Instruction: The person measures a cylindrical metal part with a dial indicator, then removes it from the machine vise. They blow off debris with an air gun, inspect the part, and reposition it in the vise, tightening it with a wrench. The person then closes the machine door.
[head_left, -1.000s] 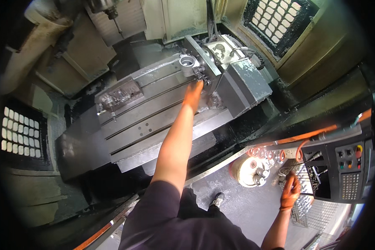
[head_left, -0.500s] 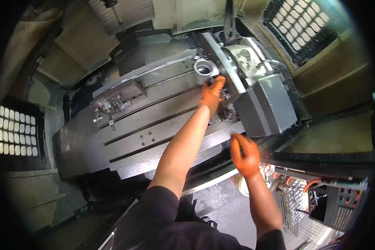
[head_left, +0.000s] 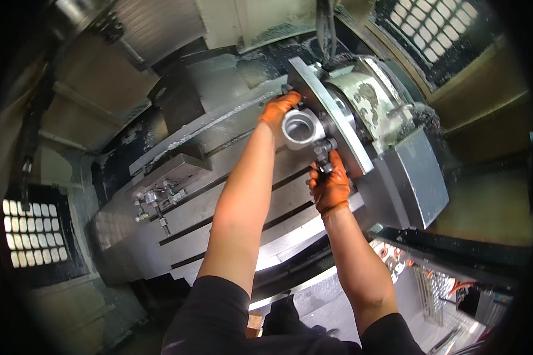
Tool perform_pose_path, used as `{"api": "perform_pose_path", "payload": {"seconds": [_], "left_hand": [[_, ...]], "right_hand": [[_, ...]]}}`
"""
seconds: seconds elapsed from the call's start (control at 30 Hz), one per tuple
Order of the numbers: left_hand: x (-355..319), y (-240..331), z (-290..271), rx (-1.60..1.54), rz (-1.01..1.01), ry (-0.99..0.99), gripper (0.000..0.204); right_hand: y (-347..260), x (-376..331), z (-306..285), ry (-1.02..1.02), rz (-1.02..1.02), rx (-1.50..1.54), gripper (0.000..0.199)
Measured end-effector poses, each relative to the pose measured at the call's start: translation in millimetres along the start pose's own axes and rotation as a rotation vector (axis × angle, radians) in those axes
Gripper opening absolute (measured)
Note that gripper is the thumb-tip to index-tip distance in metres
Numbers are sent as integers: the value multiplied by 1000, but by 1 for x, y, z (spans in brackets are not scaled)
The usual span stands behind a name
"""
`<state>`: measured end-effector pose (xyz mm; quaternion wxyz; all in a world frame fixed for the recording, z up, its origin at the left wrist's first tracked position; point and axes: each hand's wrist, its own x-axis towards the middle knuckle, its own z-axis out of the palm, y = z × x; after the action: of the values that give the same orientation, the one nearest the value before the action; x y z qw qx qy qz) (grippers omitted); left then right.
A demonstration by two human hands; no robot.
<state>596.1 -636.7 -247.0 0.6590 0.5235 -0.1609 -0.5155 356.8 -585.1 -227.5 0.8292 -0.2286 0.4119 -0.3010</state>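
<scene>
A hollow metal cylindrical part (head_left: 300, 128) sits against the upright metal plate (head_left: 333, 118), its round opening showing. My left hand (head_left: 277, 110), in an orange glove, reaches to the far side of this part. Its fingers are bent beside the plate, and what they grip is mostly hidden. Below the part, dark clamp hardware (head_left: 324, 152) with nuts projects from the plate. Around its lower end curl the fingers of my right hand (head_left: 330, 188), also orange-gloved; the fingertips are partly hidden.
A slotted machine table (head_left: 237, 173) lies under my arms. On its left stand a metal block (head_left: 180, 168) and several clamp bolts (head_left: 160, 204). Behind the plate is a rotary unit (head_left: 370, 106) with a grey housing (head_left: 417, 180). A spindle (head_left: 71, 15) hangs at upper left.
My right hand has risen from the table's front edge to the clamp hardware. My left hand has shifted from the near side of the cylindrical part to its far side. The view has shifted slightly.
</scene>
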Motion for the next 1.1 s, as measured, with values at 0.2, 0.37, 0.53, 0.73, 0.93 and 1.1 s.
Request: {"api": "perform_pose_path", "payload": {"seconds": [0.2, 0.37, 0.53, 0.73, 0.93, 1.1], "left_hand": [[27, -11, -69, 395, 302, 13, 47], [67, -42, -102, 272, 407, -62, 49], [42, 5, -65, 715, -82, 165, 69], [-199, -120, -182, 924, 388, 668, 63], [-485, -338, -101, 765, -403, 405, 50], [-544, -365, 31, 836, -367, 166, 48]], "right_hand": [[-2, 7, -2, -29, 23, 128, 42], [30, 24, -2, 7, 16, 214, 48], [17, 23, -42, -54, 17, -103, 49], [-11, -106, -228, -225, -162, -756, 43], [-178, -349, -503, 492, -658, -872, 27], [-353, -415, -479, 779, -1154, -106, 42]]}}
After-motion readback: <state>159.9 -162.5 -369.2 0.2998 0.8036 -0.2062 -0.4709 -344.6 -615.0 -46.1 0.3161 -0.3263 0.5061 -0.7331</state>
